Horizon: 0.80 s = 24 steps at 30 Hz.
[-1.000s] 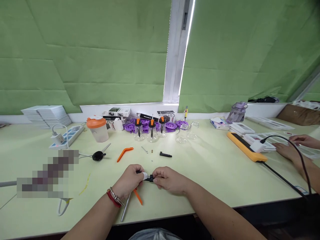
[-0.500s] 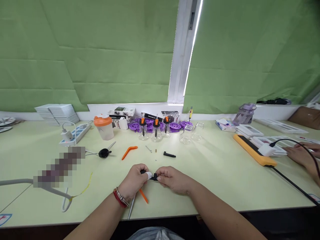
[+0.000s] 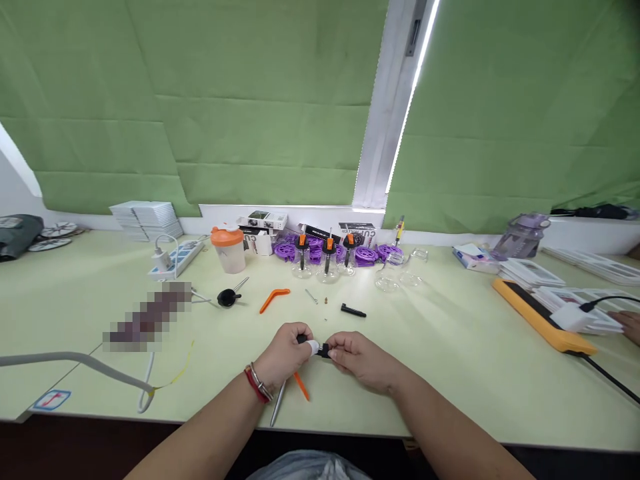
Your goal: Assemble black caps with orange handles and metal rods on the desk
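Note:
My left hand (image 3: 286,351) and my right hand (image 3: 359,355) meet over the near middle of the pale green table (image 3: 450,360). Together they pinch a small black part (image 3: 320,349); a white-covered fingertip of the left hand presses on its left end. Both hands have curled fingers. Under my left wrist lie a thin metal rod (image 3: 277,403) and an orange strip (image 3: 301,387). Farther out on the table rest an orange bent piece (image 3: 274,298), a small black bar (image 3: 353,310) and a tiny screw (image 3: 313,296).
Along the back stand an orange-lidded cup (image 3: 229,248), purple wheels (image 3: 310,251), glass flasks with orange caps (image 3: 327,260) and boxes. A power strip (image 3: 176,259) lies at left, a yellow device (image 3: 543,315) with cable at right. Another person's hand (image 3: 631,325) shows at the right edge.
The view has swung left, so everything sits farther right in the picture. My hands keep the same pinch on the black part. The other person's hands have slid mostly out of view.

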Available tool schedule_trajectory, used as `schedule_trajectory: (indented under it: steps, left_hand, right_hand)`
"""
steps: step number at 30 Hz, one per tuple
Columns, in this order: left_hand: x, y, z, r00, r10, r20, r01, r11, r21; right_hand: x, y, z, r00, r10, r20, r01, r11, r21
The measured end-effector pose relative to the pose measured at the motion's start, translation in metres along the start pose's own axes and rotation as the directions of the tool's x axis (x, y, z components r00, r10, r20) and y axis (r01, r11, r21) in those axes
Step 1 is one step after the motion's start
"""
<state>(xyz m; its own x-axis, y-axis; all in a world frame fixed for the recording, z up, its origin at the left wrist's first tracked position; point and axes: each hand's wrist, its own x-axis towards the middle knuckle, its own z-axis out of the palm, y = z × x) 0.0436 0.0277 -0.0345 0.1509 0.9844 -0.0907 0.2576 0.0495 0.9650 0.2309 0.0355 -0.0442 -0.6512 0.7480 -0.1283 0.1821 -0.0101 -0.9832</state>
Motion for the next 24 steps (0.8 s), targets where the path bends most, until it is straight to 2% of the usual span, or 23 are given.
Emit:
schedule_trajectory:
  steps: [5,17,21,24]
  left_hand:
    - [0.0004,-0.001,-0.002,1.0,0.027,0.011,-0.027,1.0,0.016]
    - [0.0017,-0.0012,-0.0011,0.999,-0.015,-0.03,0.017,0.998,0.065]
    - [0.0015,-0.0009,-0.0006,0.999,-0.029,-0.038,0.032,0.997,0.069]
    - [0.0019,-0.0013,-0.0024,1.0,0.011,-0.005,-0.01,0.997,0.08]
  right_hand:
    - [0.0006,-0.0013,0.0008,1.0,0.003,-0.011,-0.003,1.0,-0.007]
    - [0.0035,0.0052,0.0018,0.99,-0.096,-0.103,0.057,0.942,-0.331]
    - [0.0042,0.005,0.0013,0.99,-0.093,-0.105,0.056,0.947,-0.316]
    - [0.0044,0.0045,-0.0003,0.995,-0.068,-0.075,0.05,0.972,-0.228]
